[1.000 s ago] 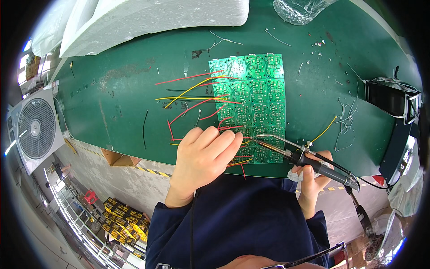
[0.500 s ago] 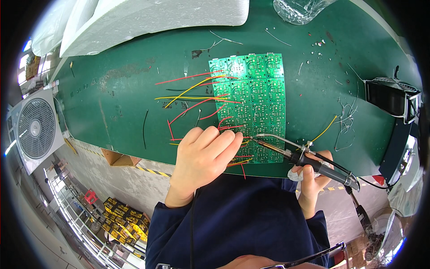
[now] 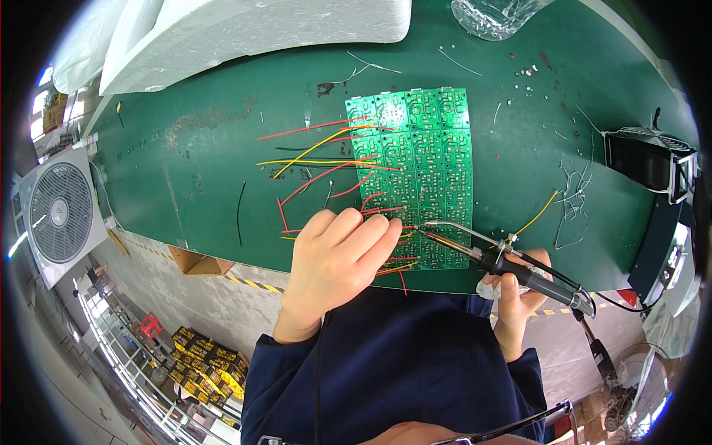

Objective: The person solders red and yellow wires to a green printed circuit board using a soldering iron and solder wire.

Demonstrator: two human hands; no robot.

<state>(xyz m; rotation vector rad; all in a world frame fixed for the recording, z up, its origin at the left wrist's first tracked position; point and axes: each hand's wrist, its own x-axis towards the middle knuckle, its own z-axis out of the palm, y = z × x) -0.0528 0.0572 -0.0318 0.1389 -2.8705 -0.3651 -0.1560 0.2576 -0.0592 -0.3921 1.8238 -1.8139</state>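
Observation:
A panel of green circuit boards lies on the green tabletop, with several red, yellow and black wires reaching out over its left side. My left hand is closed over the panel's lower left part, its fingertips pinching a thin red wire. My right hand grips a black soldering iron with a thin metal feed tube along it. The iron's tip meets the board right beside that wire's end; whether it touches the wire is too small to tell. Some crumpled white material sits at my right fingers.
White foam stands at the far left, a clear plastic container at the far edge. On the right are a black box-shaped device, tangled thin wire and a loose yellow wire. A fan stands beyond the left edge.

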